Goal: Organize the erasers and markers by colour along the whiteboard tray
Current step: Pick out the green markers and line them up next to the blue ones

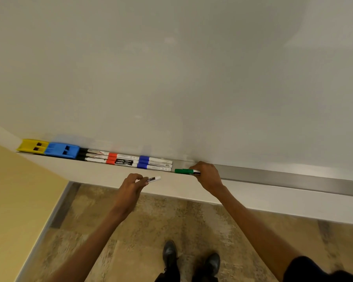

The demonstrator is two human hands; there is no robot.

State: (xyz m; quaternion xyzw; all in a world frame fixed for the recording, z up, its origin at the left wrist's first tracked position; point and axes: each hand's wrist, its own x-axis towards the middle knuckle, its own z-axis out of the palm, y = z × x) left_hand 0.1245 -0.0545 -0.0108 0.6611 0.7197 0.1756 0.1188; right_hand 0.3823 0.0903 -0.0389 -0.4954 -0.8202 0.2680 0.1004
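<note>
Along the whiteboard tray (273, 176) lie a yellow eraser (32, 146), a blue eraser (62, 150), then black-capped markers (90, 155), red-capped markers (118, 158) and blue-capped markers (155, 163) in rows. My right hand (207, 176) grips a green-capped marker (184, 171) resting on the tray just right of the blue ones. My left hand (132, 185) holds another marker (154, 179) in front of the tray, white end pointing right; its cap colour is hidden in my fingers.
The whiteboard (192, 78) fills the upper view. The tray continues bare to the right. A yellow wall (12, 200) stands at the left. Below is a tiled floor with my shoes (192, 261).
</note>
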